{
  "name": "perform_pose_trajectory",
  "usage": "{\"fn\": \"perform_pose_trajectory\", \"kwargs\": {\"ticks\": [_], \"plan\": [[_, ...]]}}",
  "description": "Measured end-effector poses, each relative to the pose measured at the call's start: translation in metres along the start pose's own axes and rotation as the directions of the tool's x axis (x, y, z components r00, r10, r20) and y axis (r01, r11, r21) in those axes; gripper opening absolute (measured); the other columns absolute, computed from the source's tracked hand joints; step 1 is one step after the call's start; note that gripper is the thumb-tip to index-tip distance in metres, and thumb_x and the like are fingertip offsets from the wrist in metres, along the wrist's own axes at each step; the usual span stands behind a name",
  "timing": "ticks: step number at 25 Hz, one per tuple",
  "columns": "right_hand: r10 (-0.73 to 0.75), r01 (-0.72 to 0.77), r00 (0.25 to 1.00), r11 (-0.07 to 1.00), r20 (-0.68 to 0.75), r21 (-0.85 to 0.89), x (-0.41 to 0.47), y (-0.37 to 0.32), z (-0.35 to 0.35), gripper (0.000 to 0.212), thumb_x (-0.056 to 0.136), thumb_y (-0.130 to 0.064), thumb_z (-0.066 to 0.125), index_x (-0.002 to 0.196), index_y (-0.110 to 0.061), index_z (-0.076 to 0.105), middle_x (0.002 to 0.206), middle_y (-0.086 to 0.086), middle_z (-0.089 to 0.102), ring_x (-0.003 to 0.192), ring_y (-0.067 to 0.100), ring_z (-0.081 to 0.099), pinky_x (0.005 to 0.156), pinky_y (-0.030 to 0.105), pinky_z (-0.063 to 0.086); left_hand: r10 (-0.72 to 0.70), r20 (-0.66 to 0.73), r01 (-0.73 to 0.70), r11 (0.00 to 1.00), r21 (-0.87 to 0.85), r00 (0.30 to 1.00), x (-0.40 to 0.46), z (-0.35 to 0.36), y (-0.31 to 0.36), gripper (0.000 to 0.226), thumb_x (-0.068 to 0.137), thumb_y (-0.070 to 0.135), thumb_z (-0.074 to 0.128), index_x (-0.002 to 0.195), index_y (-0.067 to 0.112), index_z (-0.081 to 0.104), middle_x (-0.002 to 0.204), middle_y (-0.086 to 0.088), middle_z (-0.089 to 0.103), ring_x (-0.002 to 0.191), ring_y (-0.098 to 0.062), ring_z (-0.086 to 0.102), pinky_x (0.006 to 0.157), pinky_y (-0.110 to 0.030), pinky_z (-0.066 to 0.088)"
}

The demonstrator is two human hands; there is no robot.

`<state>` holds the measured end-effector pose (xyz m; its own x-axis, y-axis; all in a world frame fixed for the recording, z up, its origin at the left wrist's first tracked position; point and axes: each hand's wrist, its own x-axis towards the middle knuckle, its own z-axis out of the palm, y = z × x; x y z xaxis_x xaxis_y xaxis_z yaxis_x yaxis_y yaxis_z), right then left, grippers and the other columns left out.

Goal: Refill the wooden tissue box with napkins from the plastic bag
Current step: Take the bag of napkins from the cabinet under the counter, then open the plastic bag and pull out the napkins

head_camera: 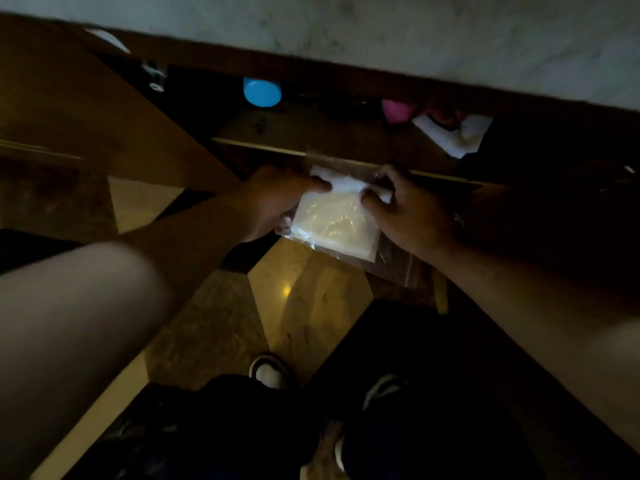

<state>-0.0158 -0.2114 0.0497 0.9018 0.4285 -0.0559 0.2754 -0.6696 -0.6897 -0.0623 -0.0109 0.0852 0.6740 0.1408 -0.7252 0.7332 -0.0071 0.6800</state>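
Note:
I hold a clear plastic bag [391, 263] with a stack of white napkins [334, 225] in it, in mid-air in front of an open cabinet. My left hand [273, 202] grips the bag's left side, thumb on the top of the napkins. My right hand [408, 209] pinches the bag's top right corner. No wooden tissue box is in view.
The open cabinet shelf [277, 147] is dark. On it are a blue round container [262, 92], a pink object [396, 110] and a white paper [457, 133]. An open cabinet door [86, 109] stands at left. A marble countertop [415, 36] runs above. My shoes [270, 372] stand on the tiled floor.

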Motion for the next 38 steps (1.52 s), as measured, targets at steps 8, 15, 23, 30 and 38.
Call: {"fn": "perform_pose_trajectory", "kwargs": {"ticks": [8,15,23,30,38], "plan": [[0.224,-0.26,0.918,0.963,0.328,0.07,-0.087,-0.086,-0.099,0.02,0.088,-0.034,0.067,0.107,-0.029,0.064,0.099,-0.008,0.069,0.088,0.01,0.065,0.072,0.026,0.051,-0.151,0.083,0.156,0.987,-0.051,0.985,-0.162,0.01,0.021,0.039,0.091,0.012,0.07,0.129,0.01,0.063,0.118,-0.011,0.073,0.097,-0.023,0.072,0.066,-0.03,0.056],[0.28,-0.36,0.892,0.915,0.355,0.182,-0.112,-0.159,-0.215,0.015,0.079,-0.023,0.074,0.094,-0.026,0.071,0.089,-0.004,0.075,0.081,0.009,0.069,0.071,0.024,0.052,-0.059,0.039,0.063,0.992,-0.111,0.997,-0.265,-0.016,0.075,0.023,0.094,0.009,0.065,0.116,0.014,0.068,0.119,-0.01,0.073,0.107,-0.031,0.073,0.085,-0.049,0.062],[0.226,-0.454,0.885,0.617,0.407,0.643,-0.125,-0.216,-0.31,0.017,0.088,-0.006,0.07,0.103,-0.013,0.074,0.088,0.001,0.076,0.086,0.02,0.072,0.082,0.033,0.058,0.067,-0.053,-0.081,0.933,-0.351,0.996,-0.336,-0.024,0.138,0.029,0.092,0.0,0.063,0.121,0.0,0.064,0.124,-0.024,0.069,0.108,-0.039,0.072,0.088,-0.056,0.06],[0.25,-0.435,0.9,0.584,0.358,0.686,-0.125,-0.241,-0.329,0.015,0.094,-0.019,0.068,0.099,-0.008,0.076,0.09,0.008,0.078,0.092,0.029,0.073,0.085,0.039,0.059,0.075,-0.154,-0.132,0.903,-0.408,0.985,-0.354,-0.021,0.16,0.032,0.089,0.003,0.067,0.121,0.001,0.067,0.123,-0.024,0.07,0.109,-0.041,0.071,0.09,-0.059,0.059],[0.11,-0.31,0.943,0.64,0.315,0.704,-0.056,-0.277,-0.318,0.015,0.095,-0.022,0.069,0.093,-0.013,0.08,0.096,0.012,0.079,0.093,0.028,0.075,0.085,0.042,0.061,0.044,-0.306,-0.207,0.827,-0.523,0.951,-0.32,-0.053,0.175,0.03,0.082,0.015,0.076,0.109,0.009,0.063,0.121,-0.02,0.066,0.106,-0.041,0.067,0.082,-0.067,0.058]]}}
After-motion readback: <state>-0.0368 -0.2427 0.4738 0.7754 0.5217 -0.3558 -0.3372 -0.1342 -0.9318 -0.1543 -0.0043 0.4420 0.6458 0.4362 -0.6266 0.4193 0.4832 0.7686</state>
